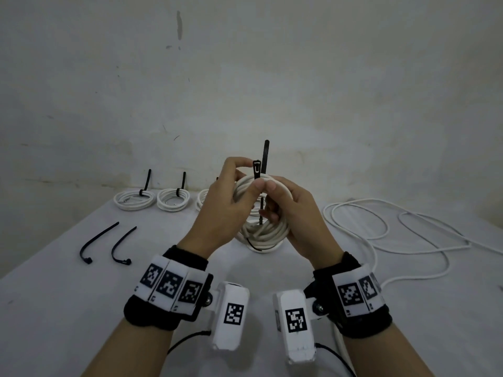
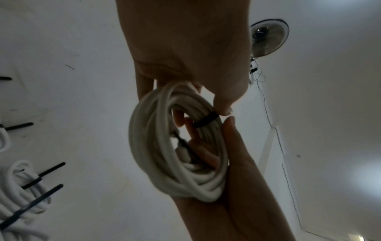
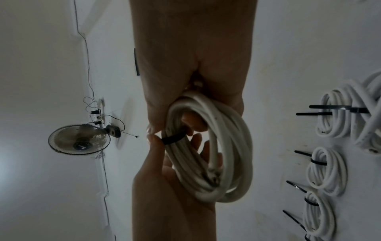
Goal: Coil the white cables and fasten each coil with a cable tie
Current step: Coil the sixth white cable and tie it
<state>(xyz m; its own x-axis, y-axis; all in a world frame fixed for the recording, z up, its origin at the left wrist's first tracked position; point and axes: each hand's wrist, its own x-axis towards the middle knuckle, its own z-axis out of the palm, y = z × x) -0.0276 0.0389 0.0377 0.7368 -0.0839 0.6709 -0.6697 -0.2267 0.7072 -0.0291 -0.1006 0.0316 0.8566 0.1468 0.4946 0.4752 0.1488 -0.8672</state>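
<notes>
left hand (image 1: 217, 213) and right hand (image 1: 296, 213) both curled round the white coil (image 1: 262, 229) above the desk (image 1: 81, 295), thumbs pinching its black tie (image 1: 257, 170) | loose cable (image 1: 381, 227) right, cut off | third tied coil (image 1: 201, 200) behind, half hidden

I have both hands raised together, palms facing. My left hand (image 1: 217, 213) curls its fingers over the coil's (image 1: 262, 229) top, thumb pressed to the tie (image 1: 257, 172). My right hand (image 1: 296, 213) grips the coil's other side, thumb tip meeting the left thumb.
</notes>
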